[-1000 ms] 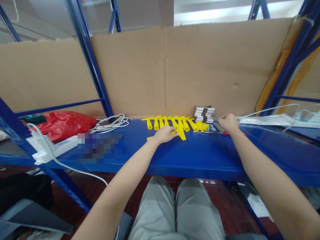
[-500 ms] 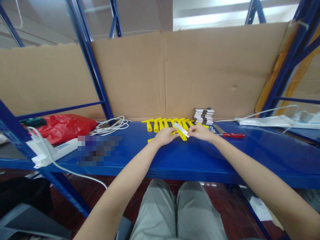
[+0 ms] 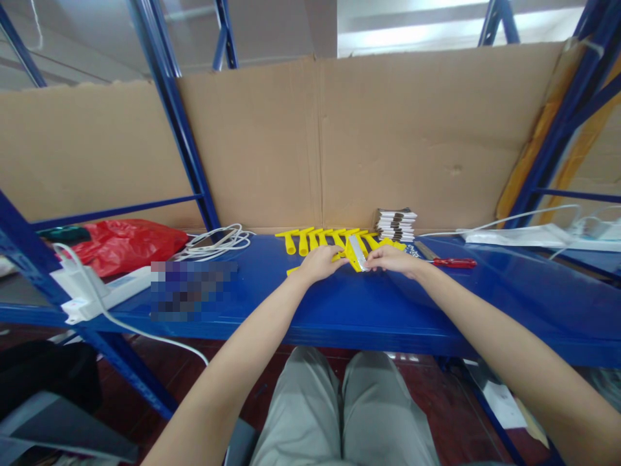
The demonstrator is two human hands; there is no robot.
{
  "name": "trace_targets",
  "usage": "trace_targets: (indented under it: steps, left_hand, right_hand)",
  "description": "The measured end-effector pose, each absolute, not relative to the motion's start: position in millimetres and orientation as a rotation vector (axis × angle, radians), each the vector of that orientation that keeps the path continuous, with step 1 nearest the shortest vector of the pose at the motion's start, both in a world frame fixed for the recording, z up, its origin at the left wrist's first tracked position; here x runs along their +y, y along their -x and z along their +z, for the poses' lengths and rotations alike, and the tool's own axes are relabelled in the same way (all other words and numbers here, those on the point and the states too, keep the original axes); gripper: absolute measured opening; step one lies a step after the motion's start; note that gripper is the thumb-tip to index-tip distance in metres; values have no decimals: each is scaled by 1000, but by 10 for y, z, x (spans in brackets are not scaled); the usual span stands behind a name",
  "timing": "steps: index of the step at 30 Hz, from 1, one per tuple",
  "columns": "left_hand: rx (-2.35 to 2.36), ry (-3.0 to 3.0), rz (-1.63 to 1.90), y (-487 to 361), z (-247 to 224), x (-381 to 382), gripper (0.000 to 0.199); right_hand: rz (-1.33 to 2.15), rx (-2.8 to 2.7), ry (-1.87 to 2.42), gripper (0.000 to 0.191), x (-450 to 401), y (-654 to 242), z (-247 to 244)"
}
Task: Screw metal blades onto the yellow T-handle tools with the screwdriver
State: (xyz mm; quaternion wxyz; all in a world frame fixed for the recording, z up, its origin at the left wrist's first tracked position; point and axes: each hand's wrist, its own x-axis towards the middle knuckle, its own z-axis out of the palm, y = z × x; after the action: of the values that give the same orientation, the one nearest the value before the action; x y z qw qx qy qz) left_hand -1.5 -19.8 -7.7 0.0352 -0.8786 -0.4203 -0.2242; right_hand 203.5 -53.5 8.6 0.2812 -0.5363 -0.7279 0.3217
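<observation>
My left hand (image 3: 320, 263) is closed around the handle of a yellow T-shaped scraper (image 3: 351, 260). A flat pale metal blade (image 3: 358, 252) lies along the scraper's head. Fingers of my right hand (image 3: 392, 259) pinch the near end of that blade. Behind my hands stands a row of several yellow T-shaped handles (image 3: 313, 241). The stack of white paper-wrapped packs (image 3: 396, 225) sits beyond my right hand, and a screwdriver with a red handle (image 3: 455, 263) lies to its right.
A blue shelf (image 3: 349, 310) holds everything, with a cardboard panel (image 3: 388, 142) along its back. To the left are a red plastic bag (image 3: 121, 246), a coiled white cable (image 3: 218, 243) and a power strip (image 3: 126, 286). Another white strip (image 3: 519, 233) with cables lies at right.
The blade has come down against the scraper's head, where before it was held tilted over it. The scraper's head has turned and shows more. Both hands stay almost in place.
</observation>
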Motion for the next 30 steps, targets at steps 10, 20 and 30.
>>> trace_targets:
  steps: [10,20,30]
  left_hand:
    - [-1267,2684,-645,9,-59,-245,41]
    - [-1170,2610,-422,-29,-14,-358,48]
    - [-1083,2526,-189,-81,-6,-404,48]
  right_hand:
    - [952,-1995,1448,16,-460,-2109,24]
    - [964,-2014,1384,15,-469,-2113,31]
    - [1014,-2130,1260,23,-404,-2183,-37]
